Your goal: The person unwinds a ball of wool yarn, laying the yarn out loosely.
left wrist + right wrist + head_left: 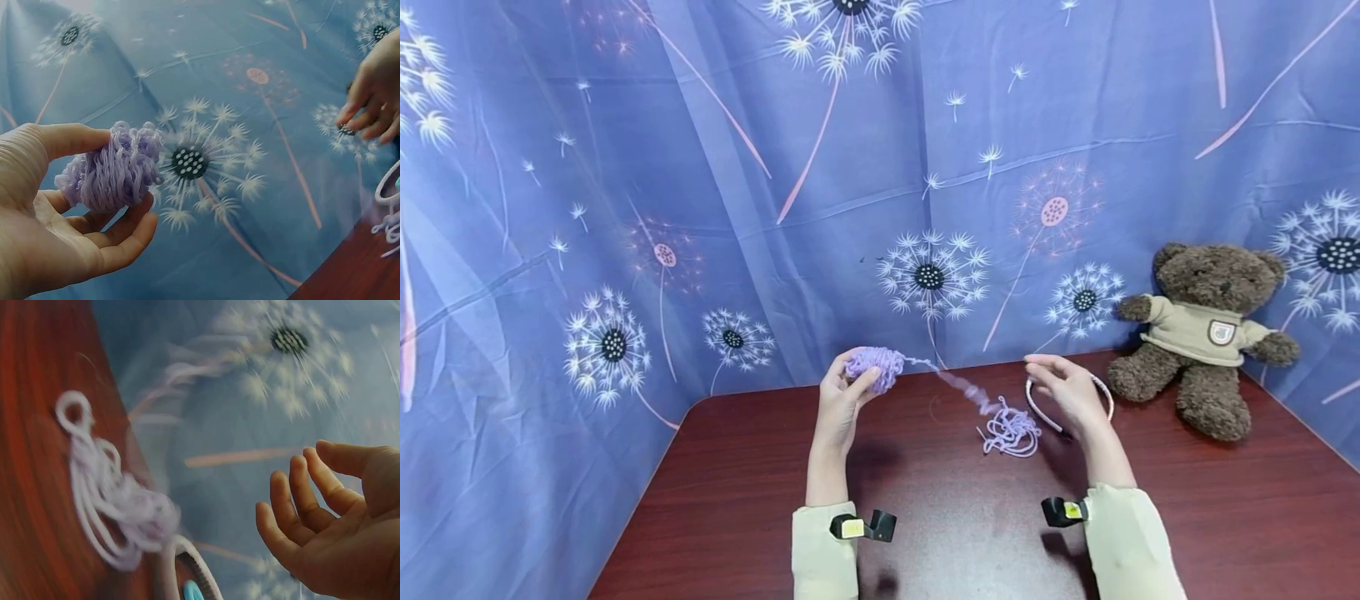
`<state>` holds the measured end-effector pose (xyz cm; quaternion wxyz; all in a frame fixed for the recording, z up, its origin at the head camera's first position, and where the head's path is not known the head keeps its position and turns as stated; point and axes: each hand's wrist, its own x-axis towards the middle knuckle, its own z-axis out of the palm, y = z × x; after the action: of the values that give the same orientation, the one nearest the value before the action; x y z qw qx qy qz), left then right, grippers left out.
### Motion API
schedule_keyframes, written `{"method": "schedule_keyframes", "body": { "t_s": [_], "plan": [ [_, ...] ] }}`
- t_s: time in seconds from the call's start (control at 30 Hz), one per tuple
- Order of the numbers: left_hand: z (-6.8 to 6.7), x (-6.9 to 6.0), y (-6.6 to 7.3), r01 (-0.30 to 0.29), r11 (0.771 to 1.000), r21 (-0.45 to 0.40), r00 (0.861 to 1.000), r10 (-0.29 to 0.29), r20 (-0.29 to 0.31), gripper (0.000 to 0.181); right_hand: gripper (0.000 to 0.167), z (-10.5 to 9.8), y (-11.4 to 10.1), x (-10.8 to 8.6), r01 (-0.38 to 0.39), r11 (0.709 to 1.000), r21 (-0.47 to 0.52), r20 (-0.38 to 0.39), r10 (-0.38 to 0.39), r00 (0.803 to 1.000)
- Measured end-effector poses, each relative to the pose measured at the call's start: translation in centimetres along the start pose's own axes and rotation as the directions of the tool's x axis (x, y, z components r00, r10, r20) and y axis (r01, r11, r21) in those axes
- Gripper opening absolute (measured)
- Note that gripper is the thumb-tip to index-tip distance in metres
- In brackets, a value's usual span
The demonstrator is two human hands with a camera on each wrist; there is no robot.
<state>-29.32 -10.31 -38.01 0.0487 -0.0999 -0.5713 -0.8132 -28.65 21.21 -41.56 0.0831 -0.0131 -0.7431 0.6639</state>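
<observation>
My left hand (pixel 837 404) grips a bundle of lilac yarn (pixel 877 367), the thumb on one side and the fingers curled on the other. From that bundle a blurred strand runs right and down to a loose tangle of lilac yarn (pixel 1011 432) on the table. Above the far right part of the table is my right hand (pixel 344 531), its fingers loosely bent with nothing between them. Behind and below it shows a pale headband (pixel 1109 395), partly covered by the hand in the head view. A bit of light blue (pixel 192 591) shows inside the band.
A brown teddy bear (pixel 1213 333) in a beige top sits at the table's back right corner. The dark red wooden table (pixel 737 500) ends against a blue curtain (pixel 820 275) printed with dandelions.
</observation>
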Motion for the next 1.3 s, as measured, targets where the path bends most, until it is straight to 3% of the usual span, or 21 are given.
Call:
{"method": "schedule_keyframes", "body": {
  "t_s": [0.1, 0.3, 0.43, 0.6, 0.8, 1.0, 1.13, 1.3],
  "plan": [
    [0.7, -0.2, -0.2, 0.018, 1.0, 0.007, 0.999, -0.018, 0.034, 0.035, 0.047, 1.9, -0.8, -0.2, 0.018, 1.0, -0.012, 0.087, -0.017, 0.996],
    [1.8, -0.3, -0.6, 0.034, 0.999, 0.021, 0.995, -0.036, 0.095, 0.037, 0.039, 5.4, -2.7, -1.4, 0.125, 0.991, -0.052, 0.201, -0.113, 0.973],
    [2.5, -0.4, -0.9, 0.044, 0.999, 0.022, 0.991, -0.046, 0.127, 0.04, 0.034, 7.9, -3.4, -2.0, 0.178, 0.981, -0.075, 0.244, -0.155, 0.957],
    [3.0, -0.4, -1.2, 0.068, 0.996, 0.051, 0.981, -0.076, 0.18, 0.048, 0.03, 9.8, -3.5, -2.6, 0.177, 0.983, -0.046, 0.215, -0.164, 0.963],
    [2.8, -0.2, -1.6, 0.073, 0.985, 0.155, 0.967, -0.108, 0.231, 0.05, 0.029, 9.9, -3.1, -2.7, 0.26, 0.966, 0.02, 0.149, -0.26, 0.954],
    [2.5, -0.3, -1.4, 0.08, 0.97, 0.229, 0.952, -0.142, 0.271, 0.052, 0.029, 9.4, -2.9, -2.2, 0.225, 0.974, 0.004, 0.17, -0.222, 0.96],
    [2.0, -0.2, -1.2, 0.065, 0.974, 0.219, 0.955, -0.124, 0.268, 0.049, 0.029, 8.8, -3.0, -2.0, 0.181, 0.983, 0.009, 0.13, -0.181, 0.975],
    [1.2, -0.1, -0.6, 0.04, 0.983, 0.18, 0.972, -0.08, 0.221, 0.047, 0.033, 7.1, -3.1, -1.5, 0.094, 0.995, 0.034, 0.024, -0.095, 0.995]
  ]
}}
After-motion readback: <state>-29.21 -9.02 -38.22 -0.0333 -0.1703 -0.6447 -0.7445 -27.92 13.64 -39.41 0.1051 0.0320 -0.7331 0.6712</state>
